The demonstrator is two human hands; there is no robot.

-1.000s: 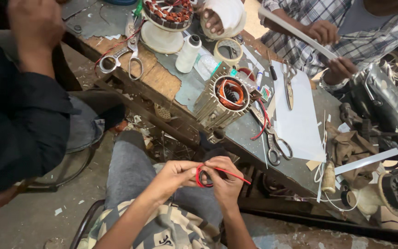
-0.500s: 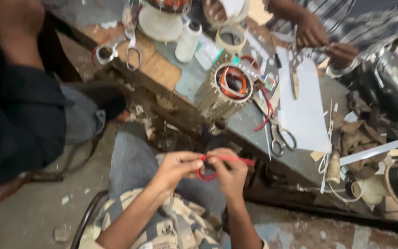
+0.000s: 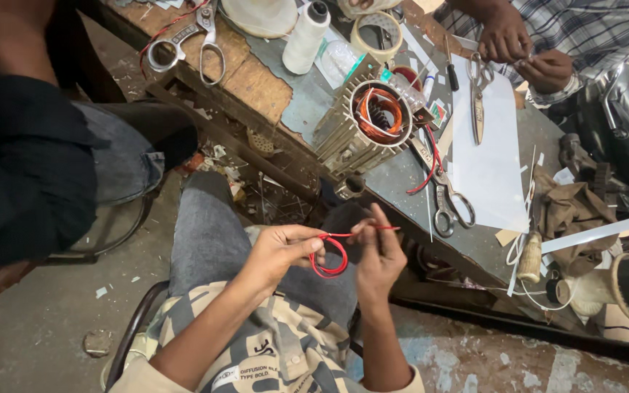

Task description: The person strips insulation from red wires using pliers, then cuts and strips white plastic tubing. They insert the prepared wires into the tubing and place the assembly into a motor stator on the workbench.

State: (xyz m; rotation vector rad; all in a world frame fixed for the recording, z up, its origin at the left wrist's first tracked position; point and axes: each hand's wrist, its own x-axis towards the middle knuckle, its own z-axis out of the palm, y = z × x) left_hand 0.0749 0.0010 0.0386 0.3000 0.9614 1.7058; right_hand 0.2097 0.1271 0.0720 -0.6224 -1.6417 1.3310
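A red wire (image 3: 331,256), coiled into a small loop, is held over the lap, below the edge of the workbench (image 3: 271,87). It is pinched by the left hand (image 3: 279,252) at the loop's top and by the right hand (image 3: 378,255) near its free end. A motor stator (image 3: 365,120) and scissors (image 3: 449,196) are seen on the bench just beyond.

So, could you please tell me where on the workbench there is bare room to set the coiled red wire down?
The flat white sheet is mostly bare between two pairs of steel scissors. A grey strip of bench by the finned motor stator is free. The far end, around the white thread spool and tape roll, is crowded.
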